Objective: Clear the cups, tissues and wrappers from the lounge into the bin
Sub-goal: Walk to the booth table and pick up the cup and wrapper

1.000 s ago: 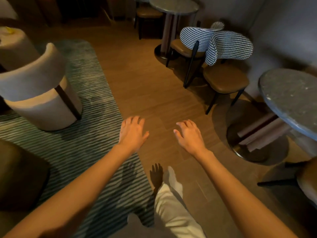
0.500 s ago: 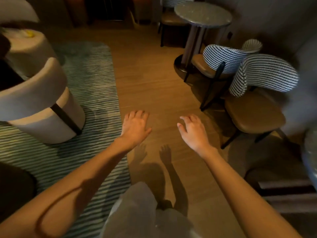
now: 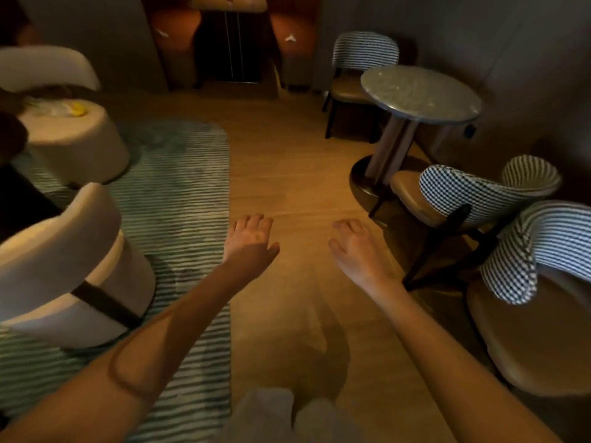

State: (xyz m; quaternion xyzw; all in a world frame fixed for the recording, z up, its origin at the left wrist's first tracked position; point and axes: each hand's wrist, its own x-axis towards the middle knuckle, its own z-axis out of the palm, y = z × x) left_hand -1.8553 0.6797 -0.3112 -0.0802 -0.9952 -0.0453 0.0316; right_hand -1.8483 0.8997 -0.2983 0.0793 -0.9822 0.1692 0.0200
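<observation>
Both my arms reach forward over the wooden floor. My left hand (image 3: pixel 251 239) hangs palm down with relaxed fingers and holds nothing. My right hand (image 3: pixel 356 247) is the same, fingers loosely spread and empty. On the cream armchair seat (image 3: pixel 75 135) at the far left lie some pale crumpled litter (image 3: pixel 48 107) and a small yellow piece (image 3: pixel 77 109), too blurred to name. No bin is in view.
A second cream armchair (image 3: pixel 68 260) stands near left on the green striped rug (image 3: pixel 179 193). A round stone-topped table (image 3: pixel 420 94) stands at the right with checked-back chairs (image 3: pixel 473 199) around it. A wooden floor strip (image 3: pixel 287 171) runs between rug and chairs.
The view has swung left and lifted: the round table and checked chairs slid rightward, and the far armchair with litter came more into view. Both hands stayed open and empty.
</observation>
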